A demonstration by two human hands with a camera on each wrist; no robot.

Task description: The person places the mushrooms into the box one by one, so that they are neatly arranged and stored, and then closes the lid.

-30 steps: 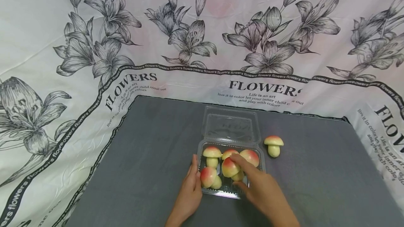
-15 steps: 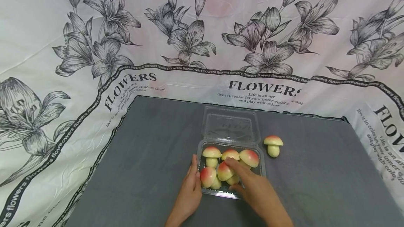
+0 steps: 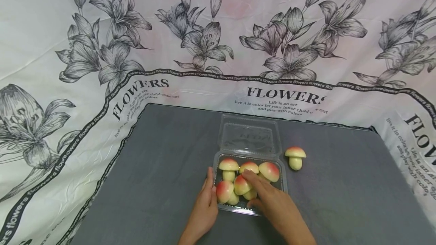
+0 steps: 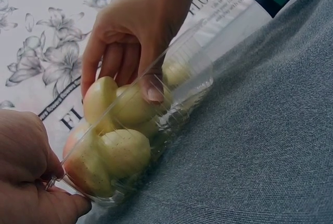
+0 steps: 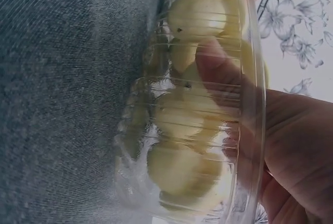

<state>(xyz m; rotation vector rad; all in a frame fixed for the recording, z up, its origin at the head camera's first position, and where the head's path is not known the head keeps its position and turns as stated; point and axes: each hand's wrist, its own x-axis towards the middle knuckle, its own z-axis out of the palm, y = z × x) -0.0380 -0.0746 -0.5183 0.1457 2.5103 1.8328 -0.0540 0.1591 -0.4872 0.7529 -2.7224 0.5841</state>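
A clear plastic clamshell container (image 3: 218, 158) lies on the dark table with its lid folded back. Several toy mushrooms with red-and-yellow caps sit in its base. My left hand (image 3: 203, 207) is at the container's left side; in the left wrist view that hand (image 4: 31, 172) pinches the rim between thumb and fingers. My right hand (image 3: 277, 203) reaches into the front right part of the base. It holds a toy mushroom (image 3: 241, 185), fingers over the cap and thumb (image 4: 154, 89) by the stem. The right wrist view shows this thumb (image 5: 213, 57) through the clear wall.
One more toy mushroom (image 3: 295, 157) lies on the table to the right of the container. The transparent lid (image 3: 249, 135) rests flat behind the base. A white cloth with printed flowers (image 3: 204, 48) hangs behind the dark grey table surface (image 3: 163, 169).
My right hand has moved a little left and lowered the toy mushroom into the base, beside the front left one. In the last half second it barely moves. The left hand stays in place.
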